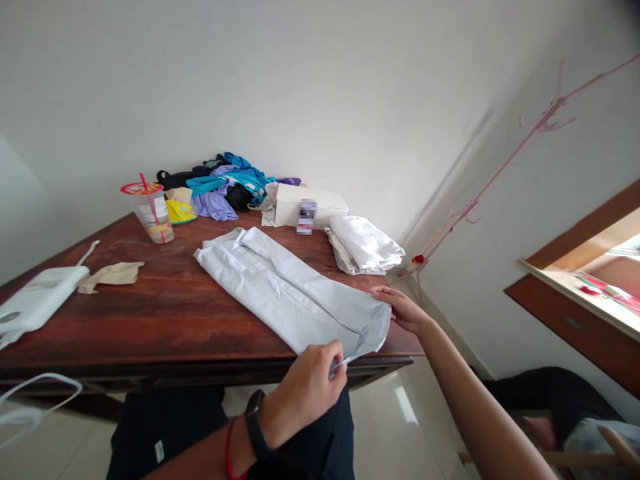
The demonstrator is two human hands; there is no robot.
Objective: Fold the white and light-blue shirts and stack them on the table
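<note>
The left grip (313,380) is clamped on pale cloth (280,287); the right grip (406,313) touches its edge, closure unclear. Folded whites (365,240), a box (287,205) and a cup (155,217) stand behind.

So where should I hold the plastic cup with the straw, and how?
I'd wrap a hand around the wall of the plastic cup, below its red rim, coming from the near side, because the heap of clothes lies behind it. It narrows downward, so the wider top may help stop slipping. Avoid the thin straw.
</note>
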